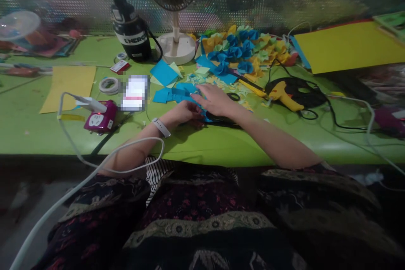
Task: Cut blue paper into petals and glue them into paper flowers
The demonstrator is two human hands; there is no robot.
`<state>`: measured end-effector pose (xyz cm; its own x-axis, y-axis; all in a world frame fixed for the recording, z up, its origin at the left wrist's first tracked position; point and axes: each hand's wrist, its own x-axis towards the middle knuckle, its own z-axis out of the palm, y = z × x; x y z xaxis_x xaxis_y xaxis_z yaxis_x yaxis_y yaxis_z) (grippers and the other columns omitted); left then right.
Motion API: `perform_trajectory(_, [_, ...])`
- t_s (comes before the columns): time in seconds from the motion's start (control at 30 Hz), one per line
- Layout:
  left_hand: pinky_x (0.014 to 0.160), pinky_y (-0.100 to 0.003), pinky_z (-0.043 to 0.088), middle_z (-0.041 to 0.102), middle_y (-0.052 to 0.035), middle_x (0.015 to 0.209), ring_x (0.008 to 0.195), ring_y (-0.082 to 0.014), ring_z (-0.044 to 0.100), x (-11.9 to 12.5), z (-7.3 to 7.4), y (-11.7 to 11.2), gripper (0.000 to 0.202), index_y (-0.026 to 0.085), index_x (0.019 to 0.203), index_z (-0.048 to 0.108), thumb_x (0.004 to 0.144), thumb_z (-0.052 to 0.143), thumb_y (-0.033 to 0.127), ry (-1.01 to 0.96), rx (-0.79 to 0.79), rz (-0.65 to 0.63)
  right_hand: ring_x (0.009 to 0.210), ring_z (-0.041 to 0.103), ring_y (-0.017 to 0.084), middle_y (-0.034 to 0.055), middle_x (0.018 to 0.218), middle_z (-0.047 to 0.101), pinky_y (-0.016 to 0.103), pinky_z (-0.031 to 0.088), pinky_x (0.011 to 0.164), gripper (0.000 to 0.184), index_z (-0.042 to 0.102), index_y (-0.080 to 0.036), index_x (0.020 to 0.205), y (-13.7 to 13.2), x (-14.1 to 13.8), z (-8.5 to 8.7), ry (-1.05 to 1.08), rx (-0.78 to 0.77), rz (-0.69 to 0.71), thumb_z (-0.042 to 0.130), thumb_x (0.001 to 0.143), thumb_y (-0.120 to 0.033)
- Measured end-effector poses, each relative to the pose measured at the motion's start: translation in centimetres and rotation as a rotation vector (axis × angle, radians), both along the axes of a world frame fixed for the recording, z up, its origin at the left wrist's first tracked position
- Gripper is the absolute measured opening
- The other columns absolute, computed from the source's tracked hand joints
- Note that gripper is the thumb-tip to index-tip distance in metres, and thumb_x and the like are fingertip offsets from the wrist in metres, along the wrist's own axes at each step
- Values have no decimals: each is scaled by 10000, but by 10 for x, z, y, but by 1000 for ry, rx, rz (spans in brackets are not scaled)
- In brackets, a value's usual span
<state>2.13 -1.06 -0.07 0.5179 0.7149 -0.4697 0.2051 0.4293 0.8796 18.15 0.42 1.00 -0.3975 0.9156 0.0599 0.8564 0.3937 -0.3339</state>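
My left hand (187, 112), with a white band on its wrist, is low over the table with its fingers curled at the edge of a blue paper piece (207, 118). Above and across it reaches my right hand (217, 99), its fingers stretched out over blue paper strips (182, 89); the palm hides what lies below. A dark flat object lies partly under the right wrist. Just beyond that wrist is a black ring (233, 97). Blue and pale green paper squares (163, 73) lie farther back, among small paper scraps (218, 83).
Folded paper flowers (240, 48) are heaped at the back. A yellow glue gun (286, 96) lies right, near a yellow cutter (251, 86). Left are a phone (135, 93), tape roll (108, 85) and purple socket block (100, 117). A white cable (79, 190) crosses my left forearm.
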Motion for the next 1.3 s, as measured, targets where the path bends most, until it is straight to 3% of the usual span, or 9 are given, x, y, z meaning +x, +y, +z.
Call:
perform_trajectory(0.27, [761, -350, 623, 692, -28, 691, 616, -135, 702, -2, -3, 3, 180, 96, 811, 599, 764, 751, 11, -56, 15, -13, 1423, 379, 400, 152, 1527, 467, 600, 305, 1151, 754, 408, -185, 1511, 8, 3, -15, -12, -26, 34, 284, 962, -687])
perform_trajectory(0.5, [777, -397, 620, 686, -35, 703, 615, -148, 698, 0, 0, 4, 160, 97, 796, 609, 772, 706, -28, -10, 26, -2, 1451, 331, 409, 196, 1585, 375, 597, 269, 1177, 833, 348, -124, 1542, 6, -1, -9, -25, -75, 4, 263, 952, -706])
perform_trajectory(0.73, [817, -431, 604, 674, -38, 699, 608, -151, 687, 3, 9, -1, 132, 92, 799, 616, 814, 643, -37, 55, 70, 12, 1486, 276, 399, 187, 1624, 311, 591, 252, 1189, 866, 304, -133, 1560, 8, -1, -12, -3, -91, 14, 264, 940, -736])
perform_trajectory(1.17, [806, -408, 596, 677, -40, 649, 628, -162, 677, 0, 6, 4, 107, 93, 786, 623, 813, 672, 2, 40, 118, -60, 1463, 332, 380, 126, 1581, 405, 602, 286, 1172, 839, 360, -224, 1534, 19, 5, -25, 57, -64, 63, 245, 916, -780])
perform_trajectory(1.3, [782, -382, 606, 667, -24, 633, 611, -153, 679, 1, 4, 6, 119, 107, 770, 618, 791, 688, 13, 56, 127, -55, 1465, 329, 373, 155, 1584, 392, 579, 275, 1184, 862, 360, -172, 1535, 19, 3, -23, 34, -92, 53, 241, 923, -768])
